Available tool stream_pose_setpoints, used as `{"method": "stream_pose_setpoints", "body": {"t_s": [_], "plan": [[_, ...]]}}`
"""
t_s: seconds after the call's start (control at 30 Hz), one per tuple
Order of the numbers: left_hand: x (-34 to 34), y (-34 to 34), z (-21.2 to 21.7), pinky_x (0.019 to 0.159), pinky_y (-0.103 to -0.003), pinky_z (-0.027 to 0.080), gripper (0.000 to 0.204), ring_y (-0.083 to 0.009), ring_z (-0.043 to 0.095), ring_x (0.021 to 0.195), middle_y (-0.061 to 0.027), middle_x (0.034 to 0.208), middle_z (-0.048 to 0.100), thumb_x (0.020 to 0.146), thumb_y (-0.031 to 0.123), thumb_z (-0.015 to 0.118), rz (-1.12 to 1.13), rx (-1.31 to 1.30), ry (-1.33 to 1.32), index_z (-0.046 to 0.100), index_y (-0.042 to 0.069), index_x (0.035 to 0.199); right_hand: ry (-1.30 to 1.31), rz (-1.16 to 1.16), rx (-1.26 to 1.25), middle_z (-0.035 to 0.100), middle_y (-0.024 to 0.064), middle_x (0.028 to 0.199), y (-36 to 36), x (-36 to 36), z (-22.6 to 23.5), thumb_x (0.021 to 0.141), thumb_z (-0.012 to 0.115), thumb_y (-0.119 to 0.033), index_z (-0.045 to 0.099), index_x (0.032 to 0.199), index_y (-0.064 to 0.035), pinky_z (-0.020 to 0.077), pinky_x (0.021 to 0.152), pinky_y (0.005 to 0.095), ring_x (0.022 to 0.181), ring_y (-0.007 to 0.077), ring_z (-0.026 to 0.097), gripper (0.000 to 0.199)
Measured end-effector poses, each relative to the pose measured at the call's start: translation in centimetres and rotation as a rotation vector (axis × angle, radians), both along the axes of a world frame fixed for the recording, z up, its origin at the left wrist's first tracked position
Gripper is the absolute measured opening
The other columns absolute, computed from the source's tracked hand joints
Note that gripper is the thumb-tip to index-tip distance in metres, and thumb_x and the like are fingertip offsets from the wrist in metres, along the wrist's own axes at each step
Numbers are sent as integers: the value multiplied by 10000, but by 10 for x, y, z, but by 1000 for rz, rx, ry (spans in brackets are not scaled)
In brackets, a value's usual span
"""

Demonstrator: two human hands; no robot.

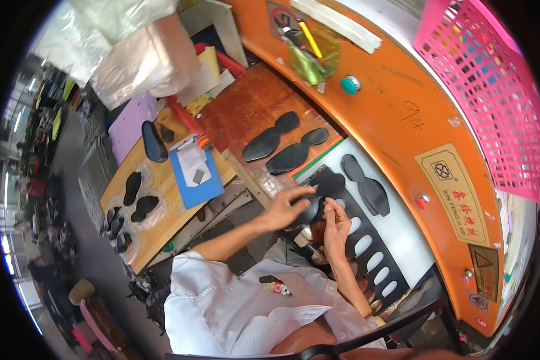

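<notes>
Near the white cutting board's left edge, my left hand (285, 208) curls its fingers around a dark, rounded black piece (307, 217), perhaps a shoe insole. My right hand (336, 225) pinches the same piece at its right side, fingertips pressed together. Part of the piece is hidden by the hands. Under and beside them lies a black sheet (361, 231) with a row of oval holes through which white shows. A stack of black sole-shaped pieces (366, 186) rests on the white board (396, 225) to the right.
Two more stacks of black sole-shaped pieces (272, 137) lie on the red-brown tabletop (237, 111). An orange machine beam (390, 114) with coloured buttons curves along the right, below a pink basket (480, 84). At left, a wooden table (162, 225) bears a blue clipboard (203, 195) and bagged black pieces.
</notes>
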State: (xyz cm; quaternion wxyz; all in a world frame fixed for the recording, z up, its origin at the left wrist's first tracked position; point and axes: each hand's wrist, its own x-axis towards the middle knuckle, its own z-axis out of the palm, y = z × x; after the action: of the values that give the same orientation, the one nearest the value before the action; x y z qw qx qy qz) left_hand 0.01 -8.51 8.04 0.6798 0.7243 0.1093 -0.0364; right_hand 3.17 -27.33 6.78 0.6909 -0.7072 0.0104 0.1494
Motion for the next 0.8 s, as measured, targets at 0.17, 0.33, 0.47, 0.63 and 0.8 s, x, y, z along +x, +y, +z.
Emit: {"method": "stream_pose_setpoints", "body": {"t_s": [0.17, 0.33, 0.47, 0.63, 0.8], "plan": [[54, 101, 13, 1030, -332, 508, 359, -160, 660, 1158, -101, 1250, 743, 974, 59, 667, 86, 241, -234, 689, 4, 1328, -116, -24, -79, 654, 45, 1034, -42, -16, 13, 1058, 655, -165, 709, 1124, 37, 484, 825, 276, 910, 131, 605, 219], [99, 168, -15, 939, -304, 528, 361, -136, 678, 1058, -87, 1192, 758, 978, 59, 685, 83, 287, -6, 685, 1, 1334, -157, -124, -213, 669, 72, 1004, -83, -43, 13, 1040, 652, -116, 709, 1106, 33, 488, 834, 293, 928, 160, 620, 172], [97, 172, -49, 998, -403, 519, 409, -334, 696, 1100, -184, 1207, 722, 890, 84, 733, 106, 815, -191, 699, -5, 1287, -247, -247, -335, 682, 106, 1038, -127, -58, 7, 1027, 630, -70, 704, 1080, 38, 499, 856, 314, 953, 204, 628, 142], [69, 129, -37, 952, -426, 534, 324, -374, 687, 1018, -202, 1160, 701, 922, 49, 699, 400, 1094, -481, 696, -16, 1239, -323, -599, -693, 684, 152, 1107, -227, -78, 0, 1015, 634, -68, 684, 1112, 51, 504, 902, 363, 996, 258, 638, 161], [-21, 19, -34, 872, -391, 545, 287, -308, 688, 962, -185, 1032, 690, 995, 54, 669, 212, 730, -379, 653, -51, 1262, -216, -685, -1396, 603, 275, 1325, -315, -143, -21, 1027, 694, -301, 572, 1328, 93, 429, 1058, 512, 1185, 439, 563, 511]]}}
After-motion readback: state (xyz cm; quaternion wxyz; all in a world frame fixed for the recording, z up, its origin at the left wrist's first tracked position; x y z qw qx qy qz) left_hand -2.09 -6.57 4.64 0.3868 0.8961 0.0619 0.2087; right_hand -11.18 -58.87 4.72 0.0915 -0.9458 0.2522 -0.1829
